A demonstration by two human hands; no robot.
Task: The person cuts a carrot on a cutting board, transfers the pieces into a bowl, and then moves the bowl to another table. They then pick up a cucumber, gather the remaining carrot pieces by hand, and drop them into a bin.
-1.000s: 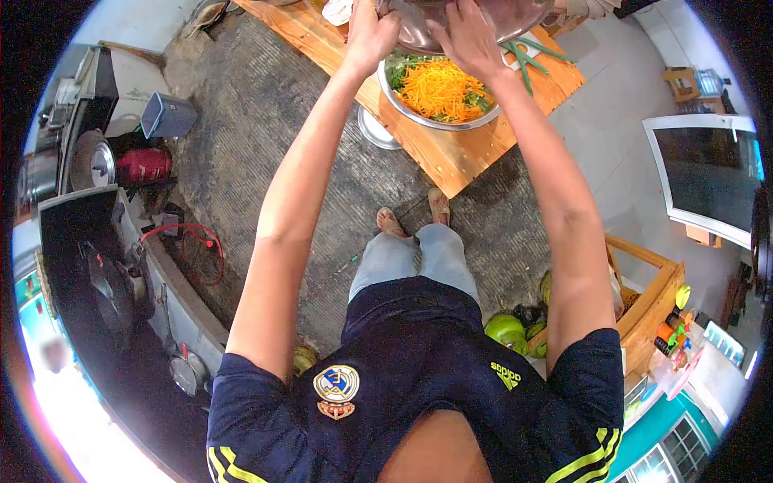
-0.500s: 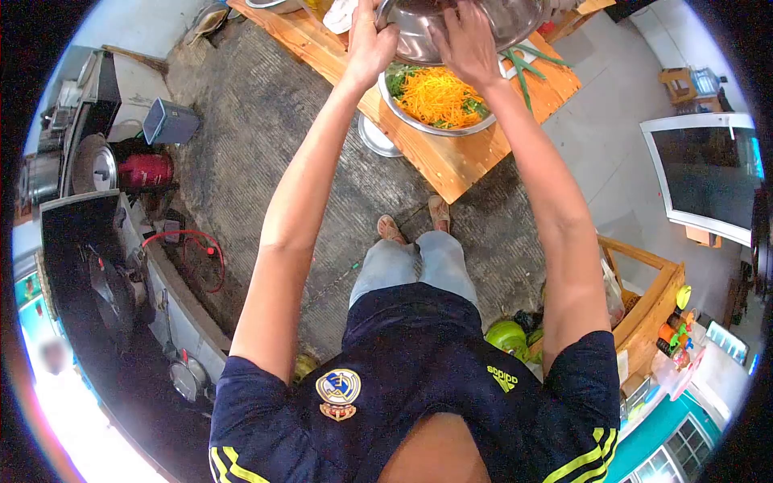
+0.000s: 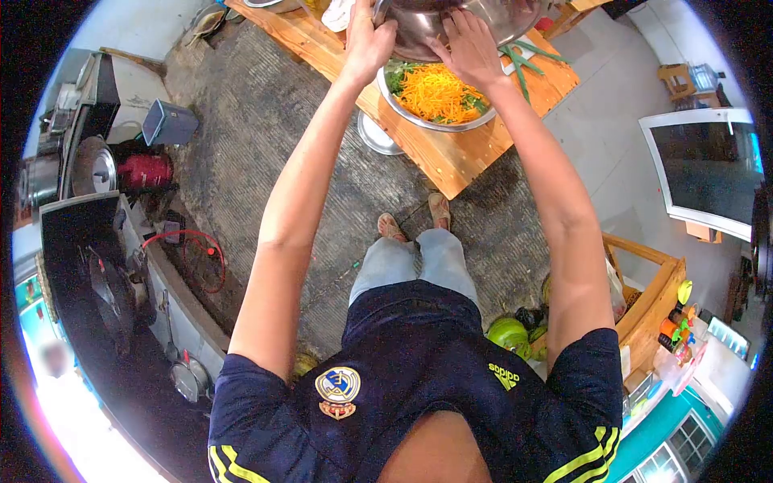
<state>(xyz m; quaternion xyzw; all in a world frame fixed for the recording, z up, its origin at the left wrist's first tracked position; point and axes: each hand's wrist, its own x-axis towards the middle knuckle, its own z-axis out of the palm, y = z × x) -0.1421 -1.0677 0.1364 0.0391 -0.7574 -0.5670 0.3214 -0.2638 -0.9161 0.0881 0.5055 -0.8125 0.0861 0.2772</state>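
A shiny metal bowl (image 3: 415,39) is tilted at the top of the view, partly cut off by the frame's edge. My left hand (image 3: 370,44) is closed round its left rim. My right hand (image 3: 469,52) reaches over the near rim, fingers stretched out and a little apart against the metal; what lies under the fingertips is hidden. Just below, a wide metal basin (image 3: 439,126) on the wooden table holds shredded orange vegetable (image 3: 439,92), which looks like carrot, with chopped green leaves (image 3: 396,78) at the side.
Long green leaves (image 3: 519,68) lie at right on the wooden table (image 3: 451,165), whose corner points toward me. A white-and-metal round lid or dish (image 3: 377,135) sits below its left edge. A stove counter (image 3: 137,338) runs along the left; a grey bin (image 3: 171,122) stands beyond.
The upper bowl and both hands have shifted slightly upward in view. My right hand's fingers have moved a little along the metal. The left hand keeps its hold.
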